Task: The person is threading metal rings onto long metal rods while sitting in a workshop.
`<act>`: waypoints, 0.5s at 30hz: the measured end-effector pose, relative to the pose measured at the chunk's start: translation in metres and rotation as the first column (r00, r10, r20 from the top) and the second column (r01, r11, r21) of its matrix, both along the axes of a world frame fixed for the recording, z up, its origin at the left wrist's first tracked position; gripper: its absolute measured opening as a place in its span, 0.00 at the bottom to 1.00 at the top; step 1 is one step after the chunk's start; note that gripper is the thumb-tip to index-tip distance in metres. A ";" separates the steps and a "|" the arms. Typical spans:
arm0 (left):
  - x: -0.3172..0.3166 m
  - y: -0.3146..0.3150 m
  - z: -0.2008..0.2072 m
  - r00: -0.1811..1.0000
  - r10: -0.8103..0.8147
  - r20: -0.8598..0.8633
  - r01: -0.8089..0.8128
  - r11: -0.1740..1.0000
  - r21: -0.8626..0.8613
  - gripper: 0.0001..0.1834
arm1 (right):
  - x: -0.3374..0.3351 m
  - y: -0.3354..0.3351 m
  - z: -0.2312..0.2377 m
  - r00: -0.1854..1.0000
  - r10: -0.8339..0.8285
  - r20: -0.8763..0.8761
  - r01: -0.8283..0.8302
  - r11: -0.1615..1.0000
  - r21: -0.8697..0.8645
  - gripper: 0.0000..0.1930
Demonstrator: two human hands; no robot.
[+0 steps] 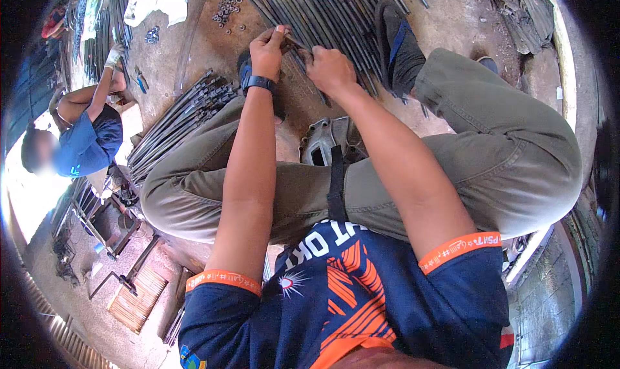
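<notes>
My left hand [267,52], with a dark watch on the wrist, is closed in a pinch on the end of a thin dark metal rod [294,41]. Close to its right, my right hand [330,70] has its fingers curled and the thumb toward the same rod. Whatever sits in the right fingers is too small to make out. Beyond and beneath both hands, a wide bundle of long dark metal rods [310,10] lies on the ground between my feet.
Loose metal nuts [227,10] lie beyond my left hand, with a smaller blue-grey pile [152,34] farther left. More rods [187,114] are heaped by my left leg. Pliers [141,80] lie near a seated co-worker [90,133] wearing a glove. A white bag [158,2] is at the far left.
</notes>
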State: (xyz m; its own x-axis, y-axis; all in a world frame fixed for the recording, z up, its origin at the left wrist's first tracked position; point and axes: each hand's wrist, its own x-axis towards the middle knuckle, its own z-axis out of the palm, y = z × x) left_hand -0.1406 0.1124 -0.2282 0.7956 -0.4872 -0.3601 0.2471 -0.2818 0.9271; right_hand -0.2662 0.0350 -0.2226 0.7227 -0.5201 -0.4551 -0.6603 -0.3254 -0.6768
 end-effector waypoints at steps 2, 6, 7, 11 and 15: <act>0.002 0.001 -0.003 1.000 0.002 -0.012 -0.002 1.000 -0.005 0.14 | 0.001 0.000 -0.001 1.000 0.013 0.010 -0.013 1.000 -0.004 0.19; 0.005 0.006 -0.007 1.000 -0.001 0.022 0.001 1.000 0.012 0.14 | 0.003 0.000 0.003 1.000 0.004 -0.013 -0.004 1.000 0.016 0.20; 0.001 0.004 -0.004 1.000 -0.003 0.020 0.003 1.000 0.012 0.14 | 0.003 -0.001 0.003 1.000 -0.001 -0.025 0.001 1.000 0.017 0.19; -0.009 -0.002 0.001 0.990 0.135 0.045 -0.135 0.991 -0.008 0.13 | 0.003 0.000 -0.001 1.000 -0.016 -0.016 0.016 1.000 0.002 0.20; -0.013 -0.005 0.003 0.980 0.162 0.117 -0.168 0.985 0.048 0.13 | 0.002 0.000 -0.002 1.000 -0.012 -0.020 0.012 1.000 0.005 0.20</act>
State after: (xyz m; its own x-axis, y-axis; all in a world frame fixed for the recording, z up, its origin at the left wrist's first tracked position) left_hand -0.1537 0.1071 -0.2247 0.9002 -0.3269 -0.2879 0.1902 -0.2995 0.9349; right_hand -0.2645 0.0347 -0.2247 0.7071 -0.5264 -0.4722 -0.6776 -0.3135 -0.6652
